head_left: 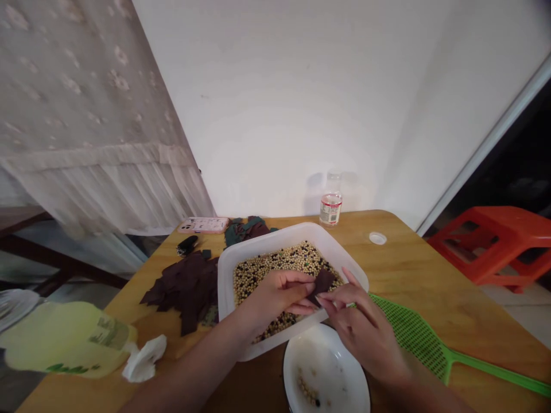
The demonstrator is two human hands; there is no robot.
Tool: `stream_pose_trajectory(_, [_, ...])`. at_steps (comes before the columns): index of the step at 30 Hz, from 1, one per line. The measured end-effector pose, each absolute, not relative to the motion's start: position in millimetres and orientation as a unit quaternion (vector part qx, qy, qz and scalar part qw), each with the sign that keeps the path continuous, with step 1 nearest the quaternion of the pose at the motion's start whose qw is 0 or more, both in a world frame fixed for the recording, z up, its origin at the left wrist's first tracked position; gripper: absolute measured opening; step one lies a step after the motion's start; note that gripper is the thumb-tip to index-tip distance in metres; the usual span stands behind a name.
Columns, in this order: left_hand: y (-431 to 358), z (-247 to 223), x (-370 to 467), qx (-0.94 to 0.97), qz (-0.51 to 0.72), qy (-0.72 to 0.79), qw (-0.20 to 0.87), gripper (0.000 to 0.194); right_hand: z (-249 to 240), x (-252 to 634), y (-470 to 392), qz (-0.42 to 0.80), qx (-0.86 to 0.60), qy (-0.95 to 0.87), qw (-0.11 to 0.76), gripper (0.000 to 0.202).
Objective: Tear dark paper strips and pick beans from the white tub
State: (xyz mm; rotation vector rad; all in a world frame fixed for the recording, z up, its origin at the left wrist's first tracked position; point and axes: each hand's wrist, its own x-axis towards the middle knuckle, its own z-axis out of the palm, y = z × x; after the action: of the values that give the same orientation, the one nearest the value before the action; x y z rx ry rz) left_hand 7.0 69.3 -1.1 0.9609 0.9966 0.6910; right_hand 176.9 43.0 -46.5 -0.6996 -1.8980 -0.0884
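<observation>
Both hands are over the near right part of a white plastic tub (230,275) filled with pale and dark beads or beans (275,264). Between them is a small dark brown piece of cloth (323,280). My left hand (288,292) pinches its left side with thumb and fingers. At its lower right edge, my right hand (355,307) grips it with the fingertips. A white bowl (327,344) stands just below the tub, with a few of the pale bits and a dark one in it. Left of the tub lies a pile of dark brown cloth pieces (189,287).
A green fly swatter (413,330) lies at the right. Behind the tub are a clear bottle (330,206), a white cap (377,237), green cloth scraps (245,230), a phone (202,225) and keys (187,245). A yellow container (69,338) and crumpled tissue (145,358) are at left.
</observation>
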Motion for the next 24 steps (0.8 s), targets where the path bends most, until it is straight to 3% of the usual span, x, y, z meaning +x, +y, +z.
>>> stream_pose_trajectory(5, [70,-2,7,0.432,0.314,0.445,0.719,0.041,-42,178,43,-0.020,-0.296,-0.798,0.524,0.022])
stream_pose_trajectory(11, [69,-1,6,0.443,0.297,0.441,0.722,0.037,-42,186,50,-0.103,-0.314,-0.787,0.521,0.025])
stream_pose_trajectory(24, [68,1,7,0.452,0.281,0.446,0.719,0.040,-41,189,51,-0.084,-0.298,-0.803,0.509,0.024])
